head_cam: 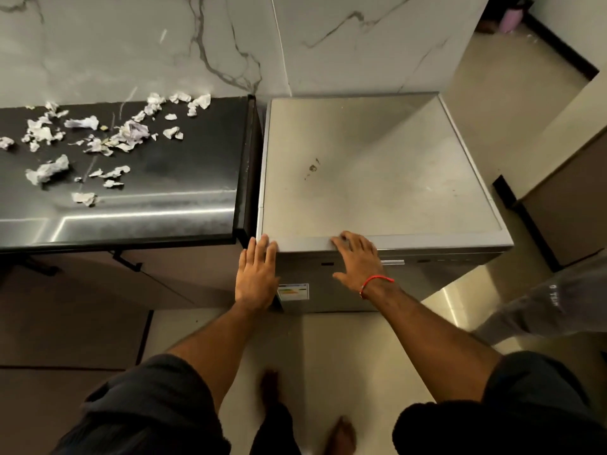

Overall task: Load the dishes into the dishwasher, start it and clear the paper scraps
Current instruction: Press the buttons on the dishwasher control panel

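Silver-grey freestanding dishwasher [377, 172], door shut, standing on pale floor tiles just beside the end of a dark surface [157, 192], narrow gap between. Flat top matte, smudged, with a small dark stain near its middle. Front face in shadow, bearing a small energy label low at its left corner and a slim bright strip under the top edge.

Torn, crumpled white paper scraps [95, 139], some faintly lilac, scattered loosely over the far left part of the dark surface. Larger wads near the left, smaller bits toward the marble wall, well apart from the dishwasher.
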### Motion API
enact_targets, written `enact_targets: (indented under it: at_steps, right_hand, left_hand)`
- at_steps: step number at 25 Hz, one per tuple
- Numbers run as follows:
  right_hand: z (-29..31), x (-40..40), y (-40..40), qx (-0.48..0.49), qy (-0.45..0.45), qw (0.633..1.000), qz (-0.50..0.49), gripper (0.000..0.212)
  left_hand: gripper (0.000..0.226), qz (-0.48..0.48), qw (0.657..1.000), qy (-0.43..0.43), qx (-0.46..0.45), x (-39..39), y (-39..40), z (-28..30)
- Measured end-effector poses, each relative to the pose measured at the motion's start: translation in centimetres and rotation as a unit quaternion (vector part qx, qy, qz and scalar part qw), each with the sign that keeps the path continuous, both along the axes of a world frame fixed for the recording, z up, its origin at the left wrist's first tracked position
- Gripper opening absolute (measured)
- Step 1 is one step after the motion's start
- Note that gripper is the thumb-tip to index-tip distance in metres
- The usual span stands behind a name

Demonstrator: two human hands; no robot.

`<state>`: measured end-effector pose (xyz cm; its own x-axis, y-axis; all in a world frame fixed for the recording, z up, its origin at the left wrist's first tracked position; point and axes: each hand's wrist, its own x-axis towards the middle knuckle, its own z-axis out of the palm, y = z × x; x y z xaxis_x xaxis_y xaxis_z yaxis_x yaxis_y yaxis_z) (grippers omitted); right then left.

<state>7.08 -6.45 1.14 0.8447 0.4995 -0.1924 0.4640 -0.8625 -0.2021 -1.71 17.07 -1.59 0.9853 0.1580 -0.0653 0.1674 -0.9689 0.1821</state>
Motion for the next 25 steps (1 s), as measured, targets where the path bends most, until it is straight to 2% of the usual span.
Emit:
enact_targets:
  at_steps: [3, 6, 13, 19, 25]
  right_hand:
    - [-1.2, -0.2, 1.0, -0.018, -0.048, 0.999, -0.004, 0.1]
    - [-2.6, -0.3, 1.6, -0.012, -0.078, 0.997, -0.026, 0.111]
    - [-3.6, 1.2, 1.9, 0.0, -0.098, 0.995, -0.034, 0.101]
    - [-4.3, 1.4, 1.9, 0.004, -0.133, 0.99, -0.034, 0.101]
    - [-4.3, 1.1, 2.0, 0.003, -0.157, 0.987, -0.036, 0.101]
  left_hand:
    - [0.09, 0.014, 0.999, -0.029, -0.011, 0.5, -0.3, -1.6]
    - [0.093, 0.001, 0.994, -0.104, -0.03, 1.2, 0.0, -3.3]
    - [0.084, -0.011, 0.961, -0.274, -0.042, 2.5, 1.5, -8.1]
    - [0.086, -0.018, 0.949, -0.308, -0.06, 2.6, 1.5, -8.5]
    - [0.085, -0.02, 0.955, -0.288, -0.07, 2.6, 1.4, -8.7]
